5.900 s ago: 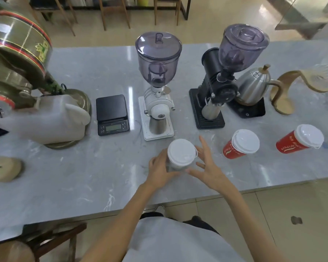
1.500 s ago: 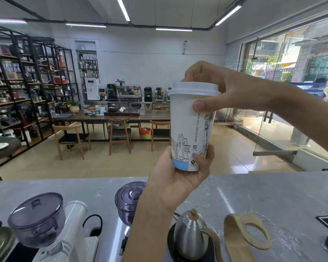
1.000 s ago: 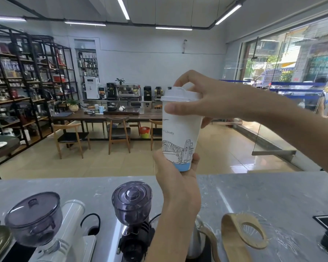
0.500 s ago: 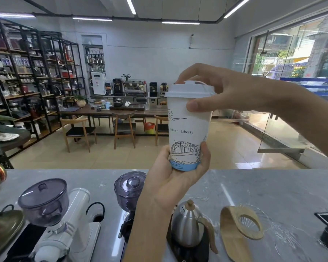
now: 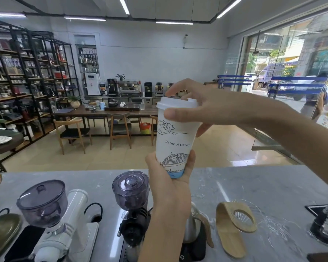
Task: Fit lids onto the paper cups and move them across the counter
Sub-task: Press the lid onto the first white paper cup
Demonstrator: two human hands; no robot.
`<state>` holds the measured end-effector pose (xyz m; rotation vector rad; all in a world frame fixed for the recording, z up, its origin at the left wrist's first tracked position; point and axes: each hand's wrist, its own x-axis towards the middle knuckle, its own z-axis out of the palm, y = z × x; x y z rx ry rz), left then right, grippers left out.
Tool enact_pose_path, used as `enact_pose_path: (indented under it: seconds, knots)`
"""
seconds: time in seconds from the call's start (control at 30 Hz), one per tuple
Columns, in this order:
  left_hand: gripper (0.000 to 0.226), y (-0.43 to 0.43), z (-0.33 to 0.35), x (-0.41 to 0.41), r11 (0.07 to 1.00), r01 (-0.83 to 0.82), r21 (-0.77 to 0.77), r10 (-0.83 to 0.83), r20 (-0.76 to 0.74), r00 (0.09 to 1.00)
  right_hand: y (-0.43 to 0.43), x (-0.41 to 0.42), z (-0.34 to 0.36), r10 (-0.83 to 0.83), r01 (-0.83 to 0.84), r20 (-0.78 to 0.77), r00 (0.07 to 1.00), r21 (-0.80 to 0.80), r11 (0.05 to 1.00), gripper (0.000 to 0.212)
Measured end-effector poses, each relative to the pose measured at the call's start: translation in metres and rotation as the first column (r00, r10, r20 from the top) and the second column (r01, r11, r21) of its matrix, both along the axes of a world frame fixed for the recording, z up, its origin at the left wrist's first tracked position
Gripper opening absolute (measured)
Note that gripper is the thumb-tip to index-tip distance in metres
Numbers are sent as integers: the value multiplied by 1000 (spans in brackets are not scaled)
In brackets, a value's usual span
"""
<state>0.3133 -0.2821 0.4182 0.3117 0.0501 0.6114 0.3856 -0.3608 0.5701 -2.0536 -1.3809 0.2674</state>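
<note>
Near the middle of the frame, a white paper cup (image 5: 175,142) was held up in the air, well above the grey counter (image 5: 244,186) that ran across the lower part of the picture; the left hand (image 5: 170,178) had its grip wrapped around the cup's base from below, thumb on one side and fingers on the other; the right hand (image 5: 201,108) reached in from the right edge with its grip closed around the top, thumb across the front just under the rim and fingers curled over the white lid (image 5: 177,104). The lid looked seated level all round, though its far edge was hidden behind the fingers; so pressing it home seemed nearly or fully done. The cup stood upright; its long axis ran top to bottom of the frame, the wide mouth up and the narrow base down, the printed side facing the camera. Judging by its thin wall, it was probably light and easily crushed mid-body, and whether it was full could not be told; the stiffer rim and the base looked the safest places to take hold. Two grinders (image 5: 130,191) stood on the counter at lower left.
</note>
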Motion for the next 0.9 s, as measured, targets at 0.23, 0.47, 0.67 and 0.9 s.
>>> enact_pose_path:
  seconds: [0.23, 0.47, 0.67, 0.9]
  knots:
    - [33, 39, -34, -28, 923, -142, 356, 164, -32, 986, 26, -23, -14, 45, -47, 30, 999, 45, 998, 53]
    - [62, 114, -87, -105, 491, -67, 869, 286, -88, 954, 76, -76, -60, 110, -109, 96, 989, -14, 994, 58]
    - [59, 183, -133, -179, 303, 167, 938, 417, -288, 862, 129, -137, -144, 91, -88, -62, 994, 47, 995, 72]
    - [80, 239, -238, -246, 374, 416, 829, 307, -534, 788, 188, -208, -283, 50, -37, -297, 954, 51, 998, 95]
